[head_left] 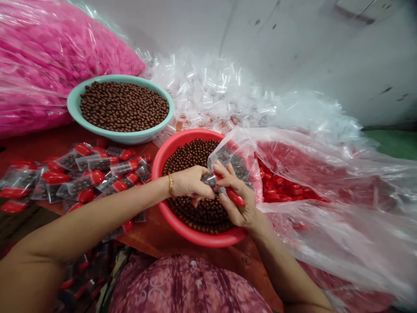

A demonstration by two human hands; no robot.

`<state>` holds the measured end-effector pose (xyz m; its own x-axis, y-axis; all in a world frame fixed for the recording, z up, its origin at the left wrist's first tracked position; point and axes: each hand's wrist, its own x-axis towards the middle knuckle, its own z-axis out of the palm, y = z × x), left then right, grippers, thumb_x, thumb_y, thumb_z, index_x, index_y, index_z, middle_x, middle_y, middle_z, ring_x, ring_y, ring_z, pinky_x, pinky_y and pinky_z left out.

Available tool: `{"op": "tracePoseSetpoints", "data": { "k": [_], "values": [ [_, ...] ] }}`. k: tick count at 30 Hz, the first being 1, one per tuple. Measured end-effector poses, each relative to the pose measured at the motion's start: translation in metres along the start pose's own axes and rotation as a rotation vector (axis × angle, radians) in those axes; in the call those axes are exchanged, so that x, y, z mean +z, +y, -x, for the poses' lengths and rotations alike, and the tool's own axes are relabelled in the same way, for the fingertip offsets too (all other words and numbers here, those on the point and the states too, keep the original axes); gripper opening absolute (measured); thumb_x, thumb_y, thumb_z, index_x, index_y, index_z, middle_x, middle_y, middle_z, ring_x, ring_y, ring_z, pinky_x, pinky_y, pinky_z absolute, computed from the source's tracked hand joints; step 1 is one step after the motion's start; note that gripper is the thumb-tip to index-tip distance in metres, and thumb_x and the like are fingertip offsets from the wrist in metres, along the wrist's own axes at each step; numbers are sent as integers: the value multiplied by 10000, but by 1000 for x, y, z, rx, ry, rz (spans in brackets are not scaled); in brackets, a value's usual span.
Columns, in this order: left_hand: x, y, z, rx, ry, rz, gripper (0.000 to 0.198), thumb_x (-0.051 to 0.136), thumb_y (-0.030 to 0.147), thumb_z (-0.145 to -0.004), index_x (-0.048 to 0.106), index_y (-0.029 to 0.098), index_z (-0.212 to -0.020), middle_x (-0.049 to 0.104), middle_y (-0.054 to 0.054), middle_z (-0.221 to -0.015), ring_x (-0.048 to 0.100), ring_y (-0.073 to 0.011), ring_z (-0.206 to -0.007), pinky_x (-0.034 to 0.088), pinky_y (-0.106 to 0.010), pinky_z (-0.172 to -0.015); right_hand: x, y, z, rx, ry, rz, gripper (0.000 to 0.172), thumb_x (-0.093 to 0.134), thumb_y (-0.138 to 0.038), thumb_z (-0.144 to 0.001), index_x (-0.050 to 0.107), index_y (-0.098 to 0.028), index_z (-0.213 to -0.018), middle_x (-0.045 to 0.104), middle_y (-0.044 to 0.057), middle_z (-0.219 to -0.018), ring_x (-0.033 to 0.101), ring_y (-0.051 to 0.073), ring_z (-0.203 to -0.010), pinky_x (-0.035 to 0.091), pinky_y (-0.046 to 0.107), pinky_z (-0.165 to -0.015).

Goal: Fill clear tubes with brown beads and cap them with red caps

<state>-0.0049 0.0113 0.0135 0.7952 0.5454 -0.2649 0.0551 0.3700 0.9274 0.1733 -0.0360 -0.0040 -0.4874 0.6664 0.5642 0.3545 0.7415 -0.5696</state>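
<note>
Above a red basin (202, 240) of small round brown balls (208, 213), my two hands meet. My left hand (192, 182), with a gold bracelet at the wrist, is closed around a small clear plastic container (209, 179) with dark contents. My right hand (241, 198) meets it from the other side, its fingers curled round a red cap (235, 197). Another bit of red shows between the fingers, partly hidden. A clear plastic bag's edge (234, 143) hangs over the basin's right side, just behind my right hand.
Filled containers with red caps (94, 178) lie piled on the left. A pale green basin (120, 137) of brown balls stands behind them. Pink pieces fill a large bag (65, 56). Clear empty containers (215, 87) heap along the wall. Red caps (286, 187) fill the bag at right.
</note>
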Motion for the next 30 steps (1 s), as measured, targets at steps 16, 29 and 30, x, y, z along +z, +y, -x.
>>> {"op": "tracePoseSetpoints", "data": {
  "k": [16,29,30],
  "values": [
    [3,1,-5,9,86,-133,92,522,222,-516,452,171,-549,435,59,-367,382,-73,-337,330,-188,-354,15,-9,-9,245,126,-175,498,319,-465,-935,398,-230,-1366,523,90,-1367,467,231,-1284,353,466,-1098],
    [8,-6,2,250,207,-975,138,624,273,-615,568,165,-679,512,-3,-542,484,-145,-508,377,-246,-523,16,-4,-27,743,-33,-494,618,284,-596,-911,286,-284,-1445,415,30,-1460,331,167,-1374,162,431,-1179],
    [7,-6,1,245,220,-1019,157,624,288,-625,589,161,-710,545,-21,-568,517,-166,-537,398,-256,-545,15,-4,-27,695,-44,-418,609,275,-585,-918,284,-284,-1448,365,24,-1490,284,171,-1396,119,445,-1185]
  ]
}}
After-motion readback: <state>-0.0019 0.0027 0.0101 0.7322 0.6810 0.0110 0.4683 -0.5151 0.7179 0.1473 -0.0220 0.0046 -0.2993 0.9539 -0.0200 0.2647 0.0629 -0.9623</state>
